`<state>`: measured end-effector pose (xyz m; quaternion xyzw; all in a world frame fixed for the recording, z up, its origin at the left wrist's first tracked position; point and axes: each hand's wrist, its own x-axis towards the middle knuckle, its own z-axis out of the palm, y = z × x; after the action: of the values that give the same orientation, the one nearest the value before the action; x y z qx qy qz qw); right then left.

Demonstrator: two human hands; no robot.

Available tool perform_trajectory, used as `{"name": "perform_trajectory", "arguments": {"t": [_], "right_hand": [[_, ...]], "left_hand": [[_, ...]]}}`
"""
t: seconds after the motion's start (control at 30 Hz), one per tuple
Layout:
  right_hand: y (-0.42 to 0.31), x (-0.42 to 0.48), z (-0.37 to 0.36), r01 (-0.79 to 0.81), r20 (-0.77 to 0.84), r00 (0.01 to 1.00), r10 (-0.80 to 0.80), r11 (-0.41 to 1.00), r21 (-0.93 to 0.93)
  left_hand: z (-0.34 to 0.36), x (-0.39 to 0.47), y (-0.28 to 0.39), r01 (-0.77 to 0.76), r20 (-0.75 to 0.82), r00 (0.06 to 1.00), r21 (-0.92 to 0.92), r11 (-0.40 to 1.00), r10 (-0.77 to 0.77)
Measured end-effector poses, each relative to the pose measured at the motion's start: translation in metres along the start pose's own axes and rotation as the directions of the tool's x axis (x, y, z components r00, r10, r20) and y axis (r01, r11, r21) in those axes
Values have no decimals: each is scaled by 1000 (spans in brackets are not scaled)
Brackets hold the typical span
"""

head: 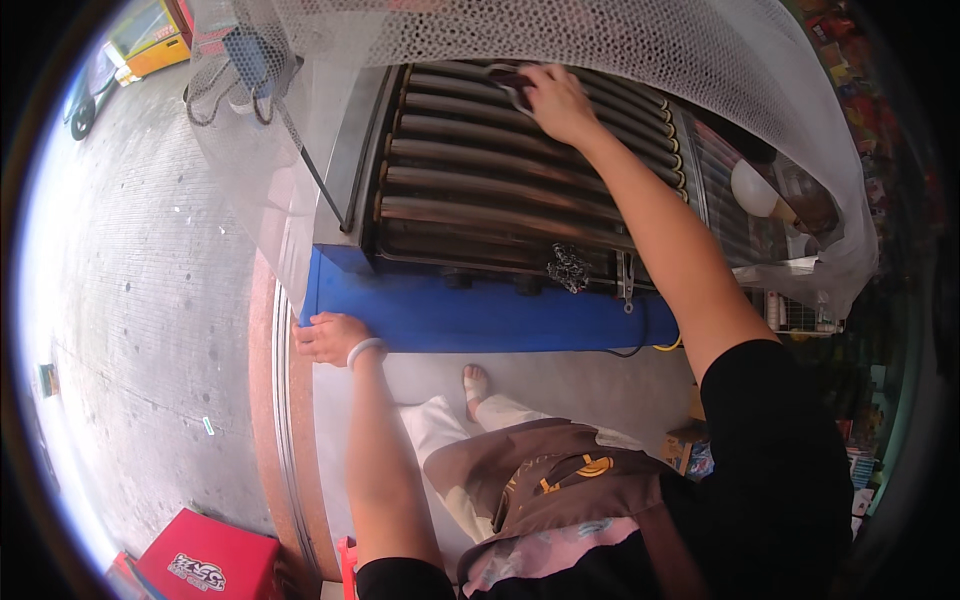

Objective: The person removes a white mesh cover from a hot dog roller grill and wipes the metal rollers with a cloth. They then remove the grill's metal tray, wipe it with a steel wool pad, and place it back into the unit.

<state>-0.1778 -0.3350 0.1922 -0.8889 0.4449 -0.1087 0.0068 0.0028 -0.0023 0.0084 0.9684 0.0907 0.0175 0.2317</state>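
My right hand (559, 105) reaches across a roller grill and presses a dark cloth with a pale edge (513, 81) onto its far metal rollers (480, 154). At the near left corner of the blue tabletop (480, 311), my left hand (330, 337) rests its fingers on the edge. A steel wool scourer (568, 268) sits at the grill's front rim, above two dark knobs (459, 278). To the right of it, metal tongs (627, 281) hang over the front rim.
White mesh netting (525, 34) drapes over the grill's back and sides. A thin metal rod (319, 184) rises by the left panel (349, 157). A white round object (754, 187) stands at right. A red box (210, 559) is on the ground at lower left.
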Motion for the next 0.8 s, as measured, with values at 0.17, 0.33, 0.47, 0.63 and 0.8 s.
{"name": "perform_trajectory", "arguments": {"t": [0.17, 0.33, 0.47, 0.63, 0.8], "right_hand": [[165, -95, -41, -399, -120, 917, 381, 864, -308], [132, -82, -34, -646, -84, 763, 641, 753, -124], [-46, -63, -5, -250, -118, 957, 265, 960, 125], [-182, -59, -2, 19, -77, 997, 7, 943, 331], [-138, -134, -31, 163, 8, 985, -172, 945, 285]], "left_hand": [[2, -3, -1, -32, 9, 999, -85, 996, 33], [1, -4, 1, -9, 20, 1000, -24, 1000, 9], [-4, 1, -3, 32, 41, 999, -20, 999, -31], [7, 2, -3, -20, -54, 998, -37, 999, 18], [-3, 4, -3, 17, 3, 1000, 2, 1000, -17]]}}
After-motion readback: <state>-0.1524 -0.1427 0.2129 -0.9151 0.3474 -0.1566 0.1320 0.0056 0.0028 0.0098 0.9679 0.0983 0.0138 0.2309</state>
